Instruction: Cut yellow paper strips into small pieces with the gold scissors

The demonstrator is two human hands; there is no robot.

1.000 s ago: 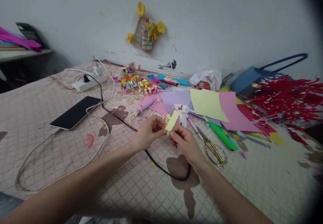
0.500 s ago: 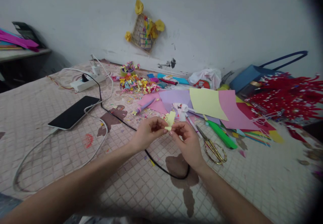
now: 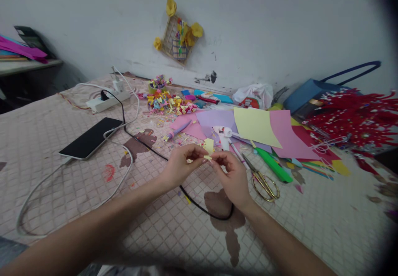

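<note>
Between my two hands is a small pale yellow paper strip (image 3: 209, 146), its lower end rolled or folded at the fingertips. My left hand (image 3: 183, 164) pinches it from the left, thumb against fingers. From the right, my right hand (image 3: 231, 174) pinches the same end. The fingertips nearly meet and hide part of the strip. Just beyond the hands lies a white glue gun (image 3: 224, 135). Gold-handled scissors (image 3: 263, 182) rest right of my right hand, beside a green cutter (image 3: 273, 166). A purple pen-like tool (image 3: 178, 130) lies beyond my left hand.
Coloured paper sheets (image 3: 256, 127) spread behind the hands, with a heap of paper bits (image 3: 171, 103) to their left. A phone (image 3: 91, 138) and power strip (image 3: 107, 102) lie left. A black cable (image 3: 199, 204) runs beneath my hands. Red decorations (image 3: 357, 118) stand right.
The upright part of the yellow paper strip looks shorter and has tilted slightly. Both hands keep their pinch in nearly the same place.
</note>
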